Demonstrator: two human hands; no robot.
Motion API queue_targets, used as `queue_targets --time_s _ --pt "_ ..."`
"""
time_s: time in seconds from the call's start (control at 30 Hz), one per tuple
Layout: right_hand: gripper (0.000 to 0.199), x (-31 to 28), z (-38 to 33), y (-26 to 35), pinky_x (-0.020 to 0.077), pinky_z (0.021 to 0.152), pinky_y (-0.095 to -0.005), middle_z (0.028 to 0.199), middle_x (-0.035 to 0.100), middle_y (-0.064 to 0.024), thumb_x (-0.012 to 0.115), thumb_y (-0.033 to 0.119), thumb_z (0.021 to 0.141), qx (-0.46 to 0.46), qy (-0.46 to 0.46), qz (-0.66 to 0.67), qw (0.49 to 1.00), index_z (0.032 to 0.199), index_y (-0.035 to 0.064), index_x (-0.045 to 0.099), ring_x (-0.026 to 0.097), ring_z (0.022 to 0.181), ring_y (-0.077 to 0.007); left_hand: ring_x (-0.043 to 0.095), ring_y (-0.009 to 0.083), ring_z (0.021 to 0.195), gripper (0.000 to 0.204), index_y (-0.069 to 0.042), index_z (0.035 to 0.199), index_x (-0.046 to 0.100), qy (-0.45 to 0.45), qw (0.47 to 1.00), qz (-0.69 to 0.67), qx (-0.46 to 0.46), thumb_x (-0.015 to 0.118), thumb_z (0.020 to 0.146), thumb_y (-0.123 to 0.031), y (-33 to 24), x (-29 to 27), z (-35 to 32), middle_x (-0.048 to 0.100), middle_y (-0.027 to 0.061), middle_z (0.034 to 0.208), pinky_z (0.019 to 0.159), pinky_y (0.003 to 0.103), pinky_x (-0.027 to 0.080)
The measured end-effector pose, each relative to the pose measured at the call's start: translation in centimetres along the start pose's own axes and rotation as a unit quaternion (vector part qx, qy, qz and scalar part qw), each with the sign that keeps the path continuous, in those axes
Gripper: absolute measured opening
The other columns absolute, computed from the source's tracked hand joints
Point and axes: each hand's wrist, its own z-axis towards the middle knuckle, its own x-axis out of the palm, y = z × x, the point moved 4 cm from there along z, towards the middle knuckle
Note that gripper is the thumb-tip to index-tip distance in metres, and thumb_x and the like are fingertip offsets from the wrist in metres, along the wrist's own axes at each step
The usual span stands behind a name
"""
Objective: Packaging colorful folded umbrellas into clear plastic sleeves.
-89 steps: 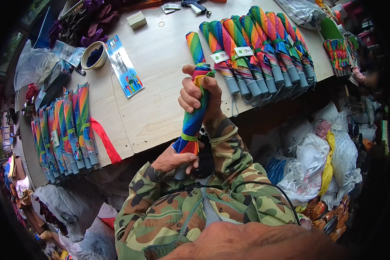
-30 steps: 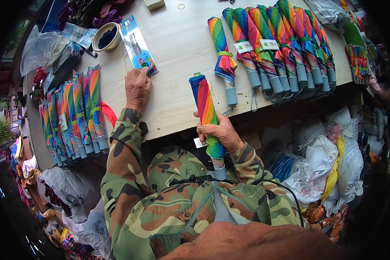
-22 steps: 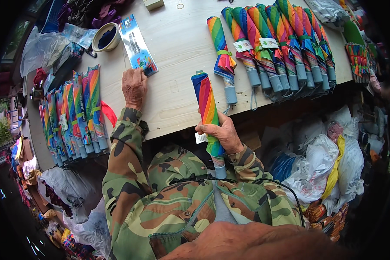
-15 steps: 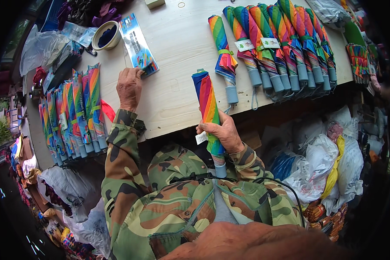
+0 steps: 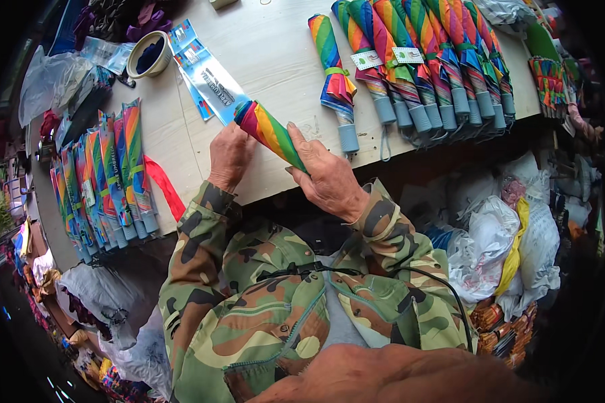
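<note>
A folded rainbow umbrella (image 5: 270,133) lies slantwise between my hands, its top end pointing up and left. My right hand (image 5: 329,173) is wrapped around its lower part and hides the handle. Close to the top end, my left hand (image 5: 231,158) is closed with its fingertips on the near end of a printed clear plastic sleeve (image 5: 212,79). The umbrella's top overlaps that end of the sleeve; whether it is inside cannot be seen. Another blue printed sleeve (image 5: 181,32) lies partly under this one.
Several rainbow umbrellas with grey handles (image 5: 420,80) lie in a row at the right. Sleeved umbrellas (image 5: 107,178) are lined up at the left beside a red ribbon (image 5: 163,185). A bowl (image 5: 149,54) holds something dark blue. White plastic bags (image 5: 484,248) fill the space below the table.
My right hand has brought the umbrella up and left, tilting it toward the sleeve. My left hand has drawn the sleeve nearer, to the right and down, exposing another sleeve beneath.
</note>
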Motion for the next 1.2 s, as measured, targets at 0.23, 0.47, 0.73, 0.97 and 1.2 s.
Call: queue_targets --time_s 0.23,0.47,0.73,0.97,1.2 --pt "0.075 1.9 -0.4 -2.8 0.0594 0.067 -0.0507 0.100 0.064 -0.0185 0.067 0.010 0.099 0.055 0.098 -0.239 0.965 0.168 0.0081 0.040 0.074 0.080 -0.0370 0.061 0.0065 0.074 0.012 0.000 0.110 0.076 0.183 0.879 -0.398 -0.187 0.073 0.106 -0.011 4.4 0.5 0.4 0.070 -0.0028 0.088 0.069 0.024 0.051" --pt "0.074 0.4 -1.3 -2.8 0.0602 0.067 -0.0480 0.098 0.063 -0.0163 0.069 0.010 0.099 0.058 0.100 -0.207 0.971 0.168 0.0086 0.042 0.074 0.078 -0.0340 0.064 0.0084 0.077 0.019 0.001 0.112 0.076 0.227 0.812 -0.487 -0.228 0.071 0.108 -0.017 4.7 -0.5 0.9 0.070 -0.0002 0.089 0.073 0.026 0.054" --pt "0.075 1.7 -1.6 -1.7 0.0556 0.063 -0.0439 0.091 0.057 -0.0099 0.069 0.009 0.096 -0.076 0.091 -0.297 0.947 0.168 0.0187 0.049 0.066 0.074 -0.0271 0.064 0.0079 0.076 0.020 0.002 0.111 0.078 0.189 0.862 -0.431 -0.186 0.070 0.108 -0.016 5.3 -0.3 1.0 0.072 0.0004 0.089 0.071 0.025 0.053" --pt "0.062 1.3 -1.4 -2.4 0.0501 0.065 -0.0369 0.089 0.058 -0.0069 0.064 0.016 0.098 -0.111 0.051 -0.404 0.906 0.159 0.0226 0.061 0.062 0.075 -0.0214 0.064 0.0060 0.076 0.022 0.001 0.111 0.078 0.221 0.823 -0.471 -0.229 0.069 0.109 -0.018 4.1 -0.7 1.3 0.073 -0.0002 0.089 0.071 0.025 0.053" --pt "0.061 2.0 -1.6 -2.0 0.0497 0.066 -0.0379 0.090 0.058 -0.0065 0.065 0.018 0.098 -0.078 0.050 -0.405 0.909 0.159 0.0227 0.061 0.062 0.076 -0.0213 0.068 0.0145 0.075 0.015 0.002 0.110 0.075 0.098 0.927 -0.332 -0.143 0.072 0.103 -0.011 2.5 -1.1 0.1 0.073 0.0061 0.087 0.071 0.032 0.056"
